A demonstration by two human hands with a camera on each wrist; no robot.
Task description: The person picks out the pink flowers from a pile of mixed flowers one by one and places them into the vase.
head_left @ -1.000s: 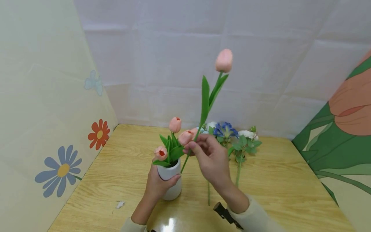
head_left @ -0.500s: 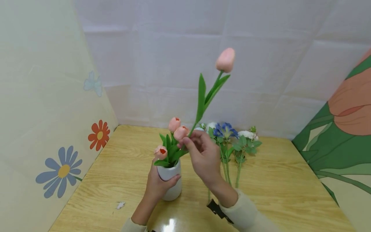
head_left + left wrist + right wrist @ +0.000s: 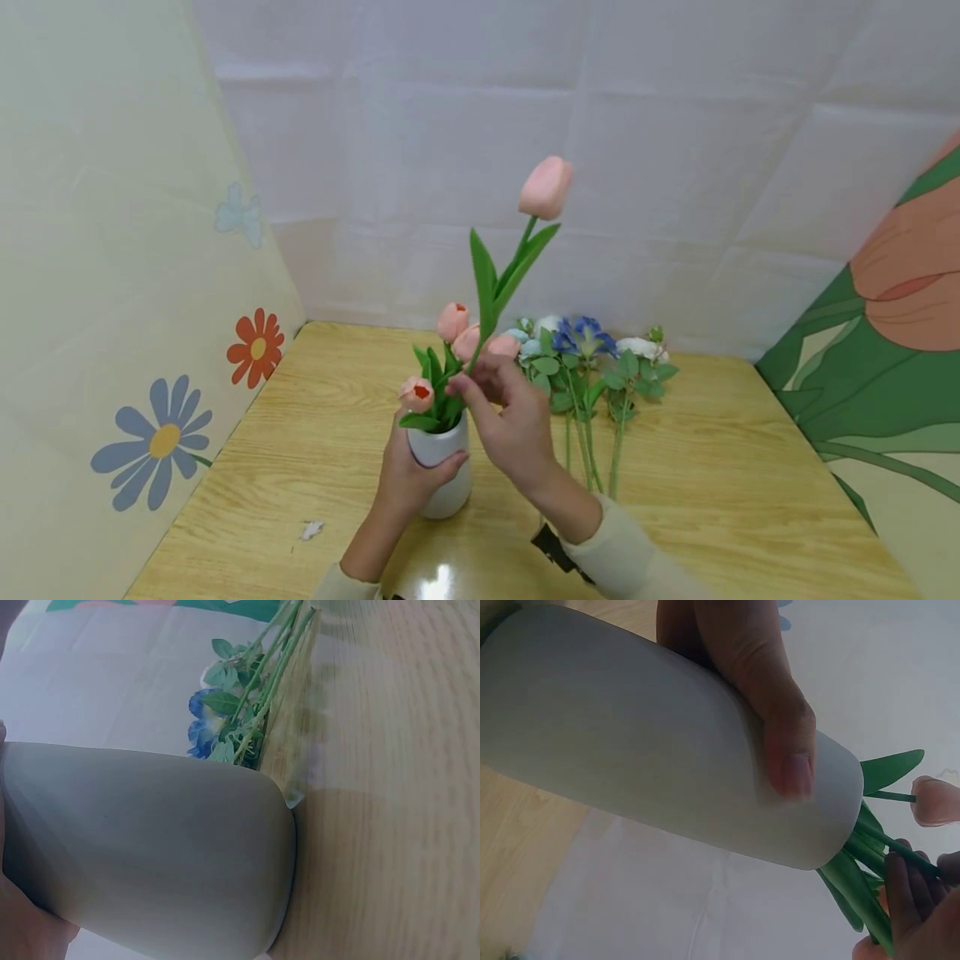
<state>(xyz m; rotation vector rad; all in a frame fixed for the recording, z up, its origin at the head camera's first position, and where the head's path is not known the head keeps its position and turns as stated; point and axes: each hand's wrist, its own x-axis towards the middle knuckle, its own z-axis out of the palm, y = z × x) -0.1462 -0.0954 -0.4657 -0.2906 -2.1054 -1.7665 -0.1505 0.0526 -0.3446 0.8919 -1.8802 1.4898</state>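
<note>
A white vase (image 3: 447,493) stands upright on the table, and my left hand (image 3: 408,468) grips its side with the thumb across the front. Several pink tulips (image 3: 453,322) with green leaves fill its mouth. Between thumb and fingertips, my right hand (image 3: 519,425) pinches the stem of another pink tulip (image 3: 546,188), tilted to the right above the vase. The right wrist view has the pinched stem (image 3: 900,849) running to the vase's mouth; its lower end is hidden. In the left wrist view the vase (image 3: 150,840) covers most of the left side.
Right of the vase, blue flowers (image 3: 583,337) and white flowers (image 3: 639,348) with long green stems lie on the wooden table (image 3: 720,467). A small white scrap (image 3: 311,529) is at the front left. A pale cloth backdrop (image 3: 420,167) closes off the back.
My right hand has moved left and slightly down with the tulip, bringing its stem over the vase. The left hand and the vase have stayed put.
</note>
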